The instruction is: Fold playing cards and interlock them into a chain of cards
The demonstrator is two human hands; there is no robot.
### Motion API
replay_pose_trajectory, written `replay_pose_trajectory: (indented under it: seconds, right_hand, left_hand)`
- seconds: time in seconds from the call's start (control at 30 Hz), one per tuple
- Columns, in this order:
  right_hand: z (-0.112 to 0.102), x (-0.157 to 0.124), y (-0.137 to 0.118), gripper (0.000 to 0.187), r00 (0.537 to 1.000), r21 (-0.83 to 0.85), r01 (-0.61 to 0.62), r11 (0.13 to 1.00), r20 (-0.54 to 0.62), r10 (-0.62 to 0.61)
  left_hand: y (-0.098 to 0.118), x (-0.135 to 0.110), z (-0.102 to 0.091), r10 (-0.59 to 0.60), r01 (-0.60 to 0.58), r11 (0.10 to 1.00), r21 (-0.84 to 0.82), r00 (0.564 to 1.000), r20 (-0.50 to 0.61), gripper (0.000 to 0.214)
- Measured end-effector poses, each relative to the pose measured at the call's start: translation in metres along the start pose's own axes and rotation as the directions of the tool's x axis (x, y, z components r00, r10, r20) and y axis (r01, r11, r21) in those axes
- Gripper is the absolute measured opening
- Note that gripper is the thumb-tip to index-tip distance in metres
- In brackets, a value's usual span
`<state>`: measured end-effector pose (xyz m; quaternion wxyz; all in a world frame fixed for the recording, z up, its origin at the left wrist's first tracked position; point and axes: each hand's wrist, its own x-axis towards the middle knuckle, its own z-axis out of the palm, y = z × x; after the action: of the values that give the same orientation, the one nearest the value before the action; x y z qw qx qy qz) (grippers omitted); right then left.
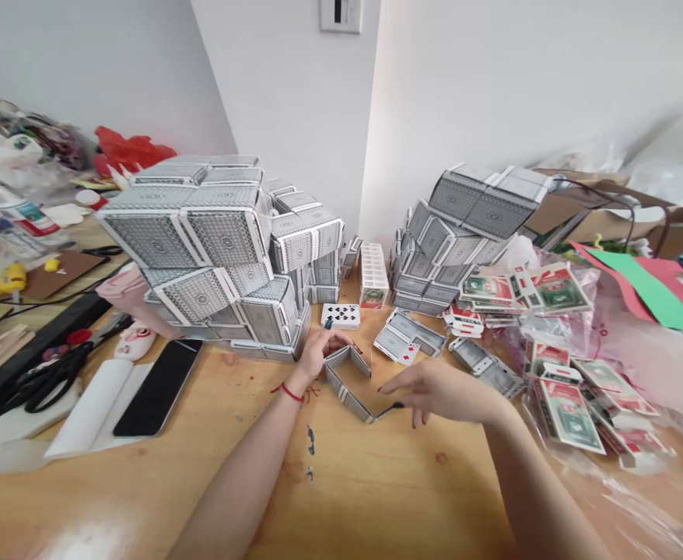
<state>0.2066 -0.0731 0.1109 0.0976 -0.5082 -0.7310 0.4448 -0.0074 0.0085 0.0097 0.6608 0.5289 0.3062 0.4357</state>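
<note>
Grey zigzag: a folded strip of playing cards (pixel 338 381) stands on edge on the pale wooden counter (pixel 376 498), at the centre of the head view, its grey patterned backs showing.

Left hand (pixel 323 350): fingers curled together over the strip's upper end at 11 o'clock from its middle, pinching it; a red string bracelet (pixel 291 393) circles the wrist.

Right hand (pixel 443 393): fingers spread and held above the counter, with the fingertips (pixel 400 406) just beside the strip's lower tip at 4 o'clock; whether they touch it is hard to tell.

Nearest cards: a face-up spade card (pixel 340 315) lies just past the left hand at 12 o'clock. A smaller folded card piece (pixel 408 334) lies at 1 o'clock, and a white-edged card column (pixel 373 272) stands behind it.

Card stacks: a large pile of boxy card structures (pixel 201 249) rises at 10 o'clock, and a second, leaning pile (pixel 464 233) at 1 o'clock.

3 o'clock: a clear plastic bag (pixel 563 397) holds red, white and green card packs.

9 o'clock: a black smartphone (pixel 158 389) rests on a white paper sheet (pixel 93 408), beside black-handled scissors (pixel 43 385).

Far edge: a cardboard box (pixel 610 218) and green paper (pixel 645 299) sit at 2 o'clock, a red plastic bag (pixel 131 148) at 10 o'clock, and a wall switch (pixel 340 14) at 12 o'clock.
</note>
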Motion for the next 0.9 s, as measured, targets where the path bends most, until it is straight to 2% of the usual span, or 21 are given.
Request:
replay_pose_trajectory:
  seconds: [0.03, 0.1, 0.17, 0.2, 0.3, 0.33, 0.37, 0.47, 0.57, 0.63, 0.73, 0.9]
  right_hand:
    - [-0.004, 0.002, 0.003, 0.025, 1.000, 0.083, 0.007, 0.997, 0.021, -0.009]
    - [-0.011, 0.008, 0.011, 0.027, 0.991, 0.143, 0.010, 0.990, -0.130, 0.009]
    - [-0.013, 0.016, 0.021, 0.026, 0.958, 0.137, 0.006, 0.991, -0.285, 0.034]
    - [-0.011, 0.020, 0.025, 0.027, 0.956, 0.146, 0.006, 0.989, -0.292, 0.037]
    - [0.002, 0.033, 0.033, 0.027, 0.993, 0.112, 0.024, 0.993, -0.120, -0.010]
    - [0.008, 0.036, 0.033, 0.026, 0.996, 0.077, 0.033, 0.997, -0.089, -0.026]
    - [0.013, 0.039, 0.033, 0.025, 0.992, 0.013, 0.039, 0.999, -0.119, -0.037]
    - [0.020, 0.044, 0.032, 0.021, 0.930, -0.256, -0.049, 0.965, -0.363, -0.049]
    - [0.016, 0.044, 0.035, 0.034, 0.871, -0.459, -0.207, 0.864, -0.489, -0.051]
    - [0.013, 0.044, 0.038, 0.036, 0.870, -0.550, -0.280, 0.787, -0.493, -0.035]
    - [0.013, 0.048, 0.042, 0.023, 0.903, -0.630, -0.304, 0.715, -0.430, 0.005]
    - [0.020, 0.053, 0.041, 0.022, 0.919, -0.656, -0.250, 0.712, -0.392, -0.038]
  left_hand:
    - [-0.001, 0.000, 0.000, -0.021, 0.021, 1.000, -0.014, 1.000, 0.002, 0.045]
    - [-0.001, -0.001, -0.001, -0.062, 0.063, 0.998, -0.021, 0.998, 0.011, 0.044]
    - [-0.001, -0.001, -0.001, -0.087, 0.087, 0.996, -0.002, 0.996, 0.027, 0.045]
    - [0.000, -0.001, -0.001, -0.090, 0.090, 0.996, 0.013, 0.995, 0.035, 0.045]
    - [0.003, -0.002, -0.001, -0.097, 0.092, 0.994, 0.053, 0.991, 0.090, 0.041]
    - [0.004, -0.002, -0.001, -0.102, 0.096, 0.994, 0.060, 0.988, 0.113, 0.039]
    - [0.005, -0.002, -0.001, -0.109, 0.101, 0.993, 0.067, 0.985, 0.132, 0.038]
    - [0.005, -0.001, -0.001, -0.131, 0.122, 0.990, 0.075, 0.982, 0.134, 0.040]
    - [0.003, 0.001, -0.001, -0.130, 0.125, 0.990, 0.070, 0.989, 0.068, 0.041]
    - [0.002, 0.003, -0.001, -0.108, 0.105, 0.992, 0.075, 0.994, 0.034, 0.041]
    - [0.001, 0.005, 0.001, -0.085, 0.083, 0.992, 0.090, 0.996, 0.017, 0.040]
    - [0.001, 0.007, 0.002, -0.100, 0.101, 0.991, 0.092, 0.995, -0.024, 0.039]
